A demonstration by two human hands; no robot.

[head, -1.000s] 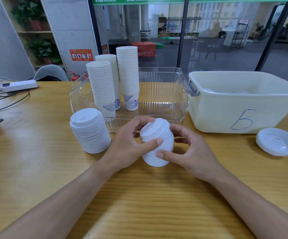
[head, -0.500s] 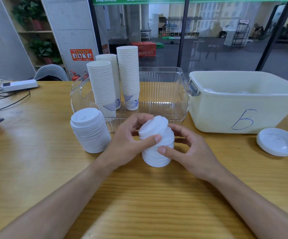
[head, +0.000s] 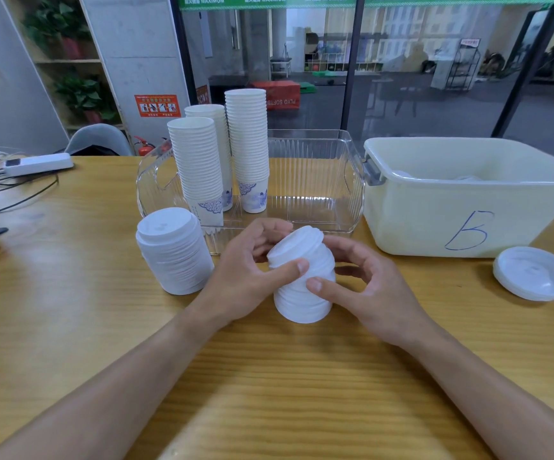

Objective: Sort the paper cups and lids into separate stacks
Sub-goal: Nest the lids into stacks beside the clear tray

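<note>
**Count of things on the tabletop**

Three stacks of paper cups stand at the centre left of the frame, inside one clear ribbed bin; the single cups in each are too many and too tightly nested to count.

Two stacks of white lids: one lid stack at the left of centre, and one held lid stack at the centre, between two hands, the left hand and the right hand.

One loose lid lies at the right edge.

One cream tub, marked with one letter B, sits at the upper right.

One white power strip lies at the upper left.
</note>
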